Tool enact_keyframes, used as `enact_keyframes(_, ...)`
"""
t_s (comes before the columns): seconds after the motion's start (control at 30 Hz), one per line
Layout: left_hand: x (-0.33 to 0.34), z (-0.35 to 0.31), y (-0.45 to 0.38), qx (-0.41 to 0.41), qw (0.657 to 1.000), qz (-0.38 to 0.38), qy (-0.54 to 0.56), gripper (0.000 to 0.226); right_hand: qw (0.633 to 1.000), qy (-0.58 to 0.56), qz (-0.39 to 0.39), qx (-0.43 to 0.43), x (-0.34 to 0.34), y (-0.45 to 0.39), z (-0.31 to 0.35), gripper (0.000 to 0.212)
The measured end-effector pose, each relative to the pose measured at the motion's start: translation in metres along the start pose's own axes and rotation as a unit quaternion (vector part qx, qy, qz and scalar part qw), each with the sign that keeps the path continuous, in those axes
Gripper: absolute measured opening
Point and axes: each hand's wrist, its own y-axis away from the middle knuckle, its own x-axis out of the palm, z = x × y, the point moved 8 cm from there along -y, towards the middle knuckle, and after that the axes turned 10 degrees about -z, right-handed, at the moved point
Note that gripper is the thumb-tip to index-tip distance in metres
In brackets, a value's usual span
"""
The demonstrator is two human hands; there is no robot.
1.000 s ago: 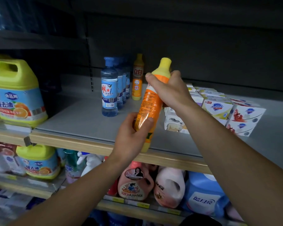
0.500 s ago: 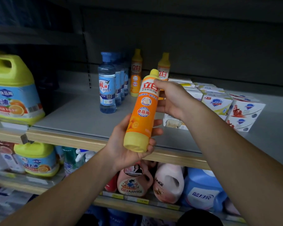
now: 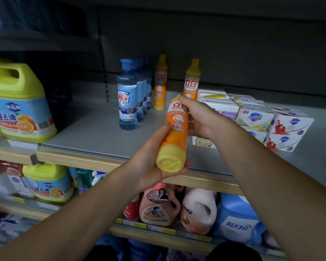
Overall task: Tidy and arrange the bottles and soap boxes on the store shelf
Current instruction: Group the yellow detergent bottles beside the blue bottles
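Beyond your fingertips, stacked white cardboard soap boxes (image 3: 256, 117) could topple if you swing wide. Your left hand (image 3: 151, 162) cups the orange plastic detergent bottle's (image 3: 174, 134) base; your right hand (image 3: 199, 117) curls round its top, tilted, off the grey shelf (image 3: 94, 132).

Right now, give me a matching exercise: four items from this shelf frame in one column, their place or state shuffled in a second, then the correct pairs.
Items
1. held orange bottle
2. front blue bottle
3. soap boxes
4. big yellow-capped jug

Places or states
A. stacked at the shelf's right
B. far left, one shelf section over
C. tilted, base toward the camera, in both hands
D. upright, heading a row running back

Pairs: 1-C, 2-D, 3-A, 4-B
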Motion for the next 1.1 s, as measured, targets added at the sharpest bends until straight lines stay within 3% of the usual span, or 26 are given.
enact_keyframes(0.07,-0.011,-0.009,-0.008,0.092,0.987,-0.048,-0.123,0.060,0.999,-0.001,-0.014,-0.047,0.001,0.003,0.012,0.031)
enact_keyframes(0.2,-0.030,-0.033,-0.022,0.246,0.924,-0.120,-0.268,0.031,0.982,0.039,-0.030,-0.183,0.006,0.014,0.044,0.033)
enact_keyframes(0.33,-0.041,-0.049,-0.037,0.336,0.865,-0.123,-0.351,0.037,0.944,0.112,-0.013,-0.310,0.016,0.031,0.068,0.038)
enact_keyframes(0.43,-0.049,-0.054,-0.049,0.342,0.855,-0.112,-0.373,0.037,0.923,0.146,-0.007,-0.355,0.021,0.037,0.069,0.052)
enact_keyframes(0.53,-0.056,-0.056,-0.060,0.337,0.843,-0.104,-0.407,0.056,0.914,0.162,-0.015,-0.372,0.024,0.036,0.065,0.059)
enact_keyframes(0.63,-0.056,-0.058,-0.065,0.328,0.820,-0.087,-0.461,0.070,0.912,0.172,-0.037,-0.372,0.023,0.032,0.062,0.059)
enact_keyframes(0.87,-0.065,-0.064,-0.062,0.329,0.777,-0.093,-0.529,0.068,0.931,0.159,-0.029,-0.327,0.022,0.025,0.032,0.066)
enact_keyframes(1.1,-0.136,-0.109,-0.044,0.319,0.626,-0.245,-0.669,0.046,0.920,0.218,-0.041,-0.322,0.027,0.025,-0.029,0.072)
